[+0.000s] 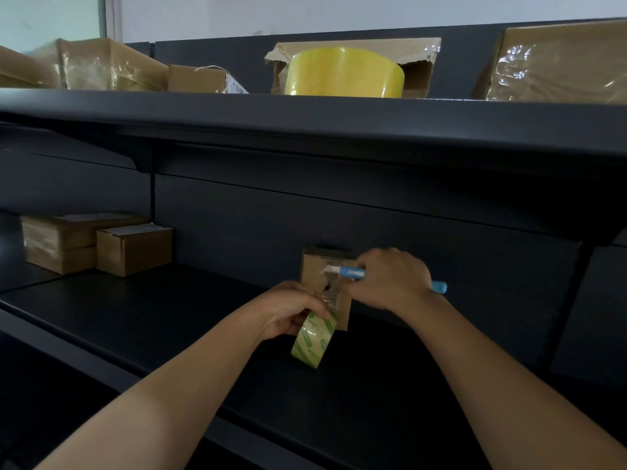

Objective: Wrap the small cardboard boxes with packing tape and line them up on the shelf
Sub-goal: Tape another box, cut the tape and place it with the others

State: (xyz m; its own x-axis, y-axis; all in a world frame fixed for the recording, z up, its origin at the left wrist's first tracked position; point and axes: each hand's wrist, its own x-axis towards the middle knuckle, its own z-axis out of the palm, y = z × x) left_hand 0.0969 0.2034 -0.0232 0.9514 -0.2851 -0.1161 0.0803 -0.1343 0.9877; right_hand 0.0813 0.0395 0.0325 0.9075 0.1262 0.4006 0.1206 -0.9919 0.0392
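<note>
Two bare forearms reach in over the dark shelf. Left hand curls round a roll of clear packing tape, held just in front of the small cardboard box, which stands upright on the shelf. Right hand grips a blue utility knife, its blade against the box's front. Two more boxes sit touching at the far left. On the upper shelf are a yellow roll and larger cartons.
</note>
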